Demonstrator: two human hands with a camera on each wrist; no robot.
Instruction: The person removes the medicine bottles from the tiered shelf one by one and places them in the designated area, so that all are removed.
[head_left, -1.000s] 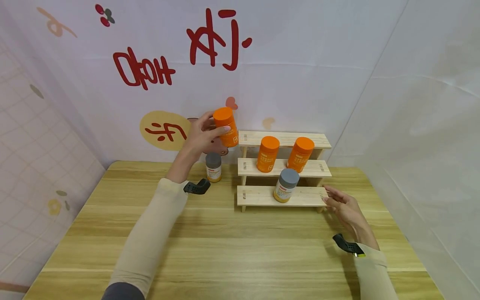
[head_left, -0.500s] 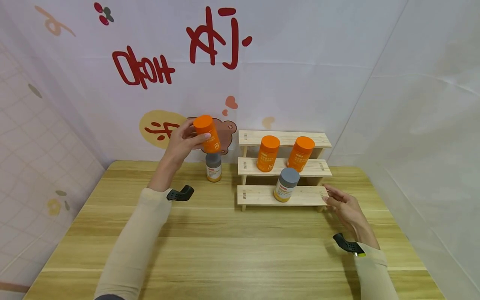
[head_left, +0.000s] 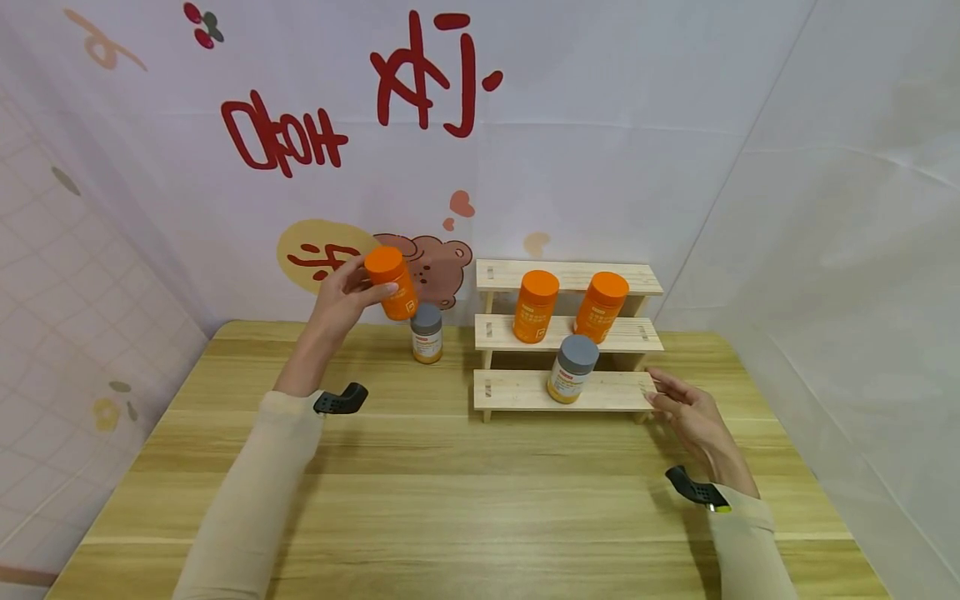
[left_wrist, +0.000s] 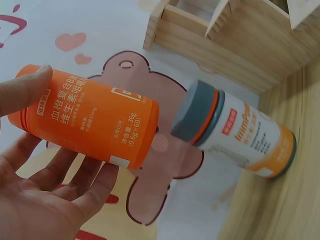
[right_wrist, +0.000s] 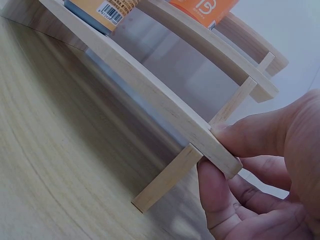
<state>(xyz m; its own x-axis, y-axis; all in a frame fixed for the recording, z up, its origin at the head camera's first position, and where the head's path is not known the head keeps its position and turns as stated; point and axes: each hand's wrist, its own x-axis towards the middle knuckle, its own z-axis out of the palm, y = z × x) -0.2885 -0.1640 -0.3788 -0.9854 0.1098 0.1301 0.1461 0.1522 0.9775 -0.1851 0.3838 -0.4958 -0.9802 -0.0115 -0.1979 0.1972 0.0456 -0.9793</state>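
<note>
My left hand grips an orange supplement bottle by its sides, thumb in front, raised above the table and tilted slightly. Just right of that bottle, a white-labelled bottle with a grey lid stands on the table; the left wrist view shows a gap between the two. At the right end of a three-step wooden display rack, my right hand pinches the lowest shelf between thumb and fingers. Two more orange bottles, one left and one right, stand on the middle shelf.
Another grey-lidded bottle stands on the lowest shelf. The top shelf runs close to the printed cloth backdrop. The wooden table stretches toward the front.
My left hand has carried the orange bottle left and somewhat down, from beside the rack's top shelf to beside the grey-lidded bottle. My right hand stays on the rack.
</note>
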